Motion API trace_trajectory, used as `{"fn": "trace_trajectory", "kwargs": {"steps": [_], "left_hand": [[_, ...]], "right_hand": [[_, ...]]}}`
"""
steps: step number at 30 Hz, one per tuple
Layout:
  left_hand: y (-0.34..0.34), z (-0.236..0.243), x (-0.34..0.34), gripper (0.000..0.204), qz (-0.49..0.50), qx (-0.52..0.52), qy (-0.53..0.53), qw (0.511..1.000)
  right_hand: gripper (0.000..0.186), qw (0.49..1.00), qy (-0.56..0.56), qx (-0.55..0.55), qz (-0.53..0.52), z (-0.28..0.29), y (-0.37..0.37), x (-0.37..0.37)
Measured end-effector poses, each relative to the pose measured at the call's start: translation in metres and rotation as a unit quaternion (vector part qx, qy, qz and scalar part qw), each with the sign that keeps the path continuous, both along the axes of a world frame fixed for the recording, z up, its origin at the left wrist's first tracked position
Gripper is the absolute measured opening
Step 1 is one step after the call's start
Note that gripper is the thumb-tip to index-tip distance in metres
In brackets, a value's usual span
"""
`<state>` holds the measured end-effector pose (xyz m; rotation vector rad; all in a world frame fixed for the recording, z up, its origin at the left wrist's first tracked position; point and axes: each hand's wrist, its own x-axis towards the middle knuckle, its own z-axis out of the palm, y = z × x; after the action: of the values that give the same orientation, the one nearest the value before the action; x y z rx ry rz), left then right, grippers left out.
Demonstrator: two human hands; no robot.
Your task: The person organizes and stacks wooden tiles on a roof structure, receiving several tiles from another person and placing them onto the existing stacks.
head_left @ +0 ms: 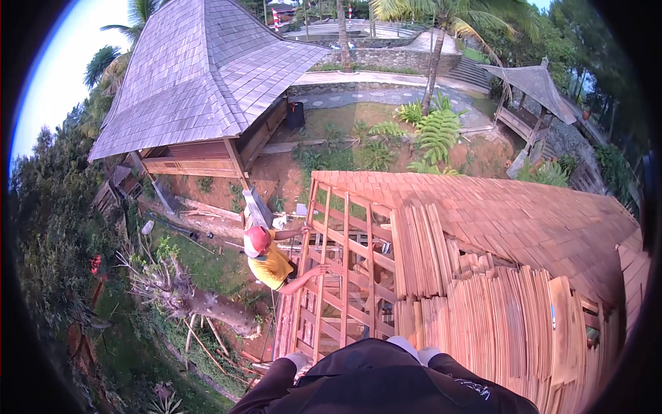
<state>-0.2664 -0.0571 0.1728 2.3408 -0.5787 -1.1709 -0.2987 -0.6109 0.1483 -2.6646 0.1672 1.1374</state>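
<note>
My left hand (298, 359), pale at the end of a dark sleeve, is low by the near end of the open wooden roof frame (348, 279). My right hand (428, 355), also pale, lies close to my body beside a large stack of reddish-brown wooden shingles (486, 328). The fingers of both hands are too small and hidden to make out, so what they hold or touch cannot be told. Another pale shape (403, 346) shows between my hands. Loose shingles (422, 252) lean in a row further up the slope.
A co-worker (272, 265) in a red cap and yellow shirt grips the frame's left edge. Finished shingle roofing (503, 210) slopes away at right. Ground shows far below through the battens. A grey-roofed building (200, 76) and a felled trunk (221, 309) are at left.
</note>
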Motion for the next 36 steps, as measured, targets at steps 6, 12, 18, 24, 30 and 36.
{"fn": "trace_trajectory", "kwargs": {"steps": [6,12,18,24,30,36], "left_hand": [[0.015,-0.046,0.006,0.028,0.45,-0.157,0.345,0.808],[0.042,-0.063,0.018,0.036,0.367,-0.203,0.319,0.85],[-0.015,0.051,0.019,0.042,0.366,-0.092,0.16,0.912],[-0.006,0.051,0.016,0.043,0.326,-0.063,0.156,0.93],[0.021,-0.031,0.017,0.035,0.042,0.054,-0.027,0.997],[0.022,-0.05,0.013,0.033,0.028,0.092,-0.001,0.995]], "right_hand": [[0.045,0.988,0.003,0.049,-0.145,0.046,0.025,-0.013],[0.047,1.0,-0.007,0.024,-0.015,0.019,0.022,-0.012],[0.047,0.996,0.013,0.023,-0.083,0.009,0.004,-0.03],[0.05,0.994,0.009,0.051,-0.096,0.051,0.007,-0.024],[0.047,0.987,0.017,0.049,-0.151,0.06,0.0,-0.03],[0.046,0.961,0.02,0.079,-0.265,0.053,0.002,-0.057]]}}
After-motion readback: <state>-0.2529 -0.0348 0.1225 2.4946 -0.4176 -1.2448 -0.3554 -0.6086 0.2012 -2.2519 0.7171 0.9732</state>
